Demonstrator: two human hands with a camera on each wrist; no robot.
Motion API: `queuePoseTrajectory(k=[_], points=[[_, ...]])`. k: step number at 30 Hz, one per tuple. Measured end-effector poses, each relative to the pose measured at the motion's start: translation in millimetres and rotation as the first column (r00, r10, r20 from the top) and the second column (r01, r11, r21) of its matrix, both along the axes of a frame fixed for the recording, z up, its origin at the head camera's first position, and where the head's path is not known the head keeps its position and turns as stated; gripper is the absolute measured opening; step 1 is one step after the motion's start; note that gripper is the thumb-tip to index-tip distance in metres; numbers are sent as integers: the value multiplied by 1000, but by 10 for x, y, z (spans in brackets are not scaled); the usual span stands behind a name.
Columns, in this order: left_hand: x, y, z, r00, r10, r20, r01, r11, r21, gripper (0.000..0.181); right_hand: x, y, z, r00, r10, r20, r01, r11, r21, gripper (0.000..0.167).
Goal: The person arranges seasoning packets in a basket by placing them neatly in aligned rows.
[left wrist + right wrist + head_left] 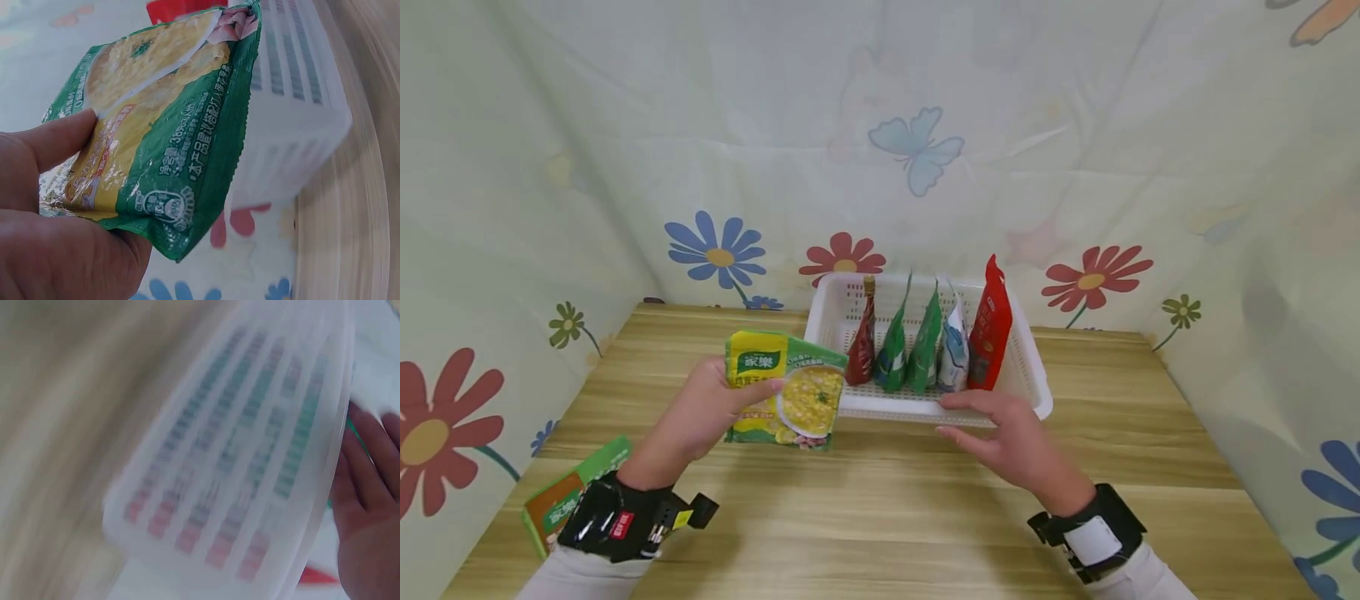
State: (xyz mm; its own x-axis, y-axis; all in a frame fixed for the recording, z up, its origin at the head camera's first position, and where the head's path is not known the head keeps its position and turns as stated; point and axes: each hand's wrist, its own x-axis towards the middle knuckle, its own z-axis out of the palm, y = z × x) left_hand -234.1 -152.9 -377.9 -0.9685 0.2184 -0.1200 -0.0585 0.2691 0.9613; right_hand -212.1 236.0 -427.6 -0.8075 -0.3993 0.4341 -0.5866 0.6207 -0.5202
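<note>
A yellow and green soup packet [808,392] with a bowl of soup printed on it is pinched in my left hand [715,408], thumb across its front. In the left wrist view the packet [156,119] hangs tilted beside the basket. The white slotted basket [887,408] holds a red sauce packet with a spout [862,342], two green packets [925,342], a white and blue packet [954,350] and a red bag [991,325], all upright. My right hand [1000,429] is at the basket's front rim with fingers extended, holding nothing.
A green and brown packet [553,508] lies on the wooden table [865,508] at the left, partly behind my left wrist. Flower-printed cloth [820,183] hangs behind the table and along both sides.
</note>
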Motion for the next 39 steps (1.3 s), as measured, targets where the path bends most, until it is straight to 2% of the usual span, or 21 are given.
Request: queuePoseTrajectory(k=[3, 5, 7, 9, 11, 13, 14, 16, 18, 20, 23, 25, 29, 34, 39], points=[[74, 122, 5, 999, -40, 13, 40, 999, 23, 45, 101, -171, -38, 996, 55, -75, -64, 991, -118, 41], [117, 204, 3, 998, -61, 21, 60, 997, 50, 45, 170, -280, -62, 993, 87, -81, -101, 976, -193, 40], [155, 285, 0, 996, -87, 18, 85, 994, 75, 44, 247, -388, -74, 993, 119, -11, -117, 957, -267, 37], [197, 370, -3, 993, -114, 6, 113, 988, 104, 43, 317, -489, -87, 979, 171, 109, -124, 930, -346, 34], [239, 452, -2, 989, -146, -11, 146, 981, 128, 44, 381, -580, -87, 939, 225, 259, -103, 905, -413, 32], [273, 524, -9, 984, -173, -29, 176, 973, 148, 44, 428, -648, -86, 880, 281, 383, -76, 879, -470, 32], [287, 560, -16, 982, -185, -33, 188, 969, 161, 45, 442, -673, -86, 850, 305, 429, -63, 868, -492, 33], [309, 623, -28, 978, -205, -48, 210, 962, 176, 46, 466, -711, -82, 805, 331, 493, -37, 857, -514, 33], [329, 673, -39, 976, -213, -54, 219, 957, 188, 47, 483, -739, -80, 777, 338, 531, -16, 854, -520, 34], [350, 720, -49, 974, -216, -63, 224, 954, 198, 48, 498, -766, -70, 761, 339, 554, 2, 852, -523, 36], [377, 791, -61, 974, -218, -69, 227, 952, 206, 48, 520, -802, -54, 758, 336, 559, 22, 844, -537, 39], [388, 834, -72, 972, -222, -82, 234, 952, 198, 49, 533, -822, -42, 764, 332, 554, 35, 835, -549, 40], [393, 889, -80, 971, -218, -97, 232, 958, 167, 47, 544, -839, -42, 788, 295, 540, 65, 833, -549, 42], [363, 911, -71, 973, -213, -93, 224, 965, 135, 46, 537, -843, -57, 830, 234, 506, 87, 842, -533, 37], [320, 935, -63, 971, -215, -100, 225, 968, 106, 45, 514, -829, -36, 849, 193, 492, 112, 844, -524, 36]])
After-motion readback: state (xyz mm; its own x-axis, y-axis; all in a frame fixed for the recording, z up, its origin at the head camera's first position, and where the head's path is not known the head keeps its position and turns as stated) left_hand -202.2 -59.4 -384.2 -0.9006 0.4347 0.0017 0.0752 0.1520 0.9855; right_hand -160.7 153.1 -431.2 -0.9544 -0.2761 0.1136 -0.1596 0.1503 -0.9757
